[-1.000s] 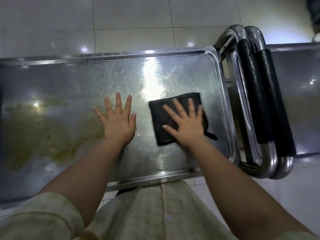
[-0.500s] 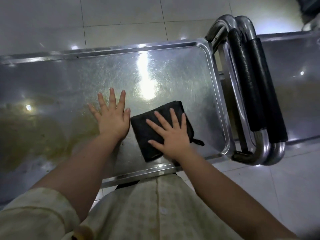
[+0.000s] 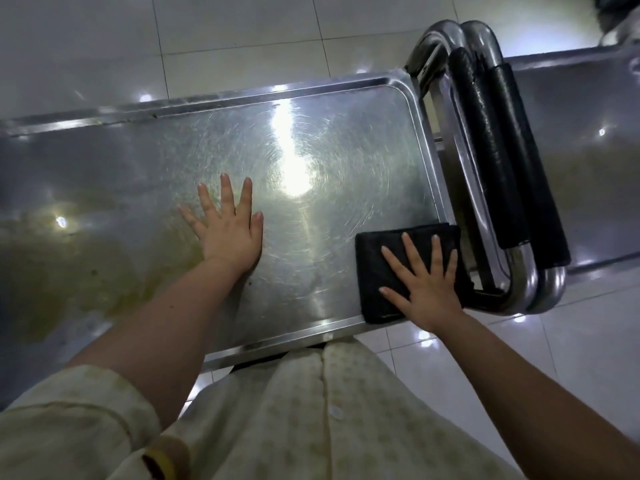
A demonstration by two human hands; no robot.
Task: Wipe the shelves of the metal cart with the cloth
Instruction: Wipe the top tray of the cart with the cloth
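Above glossy floor tiles (image 3: 242,36), scratched shelf (image 3: 138,161)

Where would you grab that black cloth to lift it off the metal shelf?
Probably its bare left edge, pinched from above on the left. The black cloth lies folded flat in the near right corner of the shelf. The right hand presses flat on its right part, and the cart handles crowd that side, so the left fold looks easiest to reach.

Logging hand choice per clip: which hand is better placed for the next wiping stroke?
Right. The right hand lies flat on the black cloth at the near right corner of the shelf; the left hand rests on bare metal, apart from the cloth.
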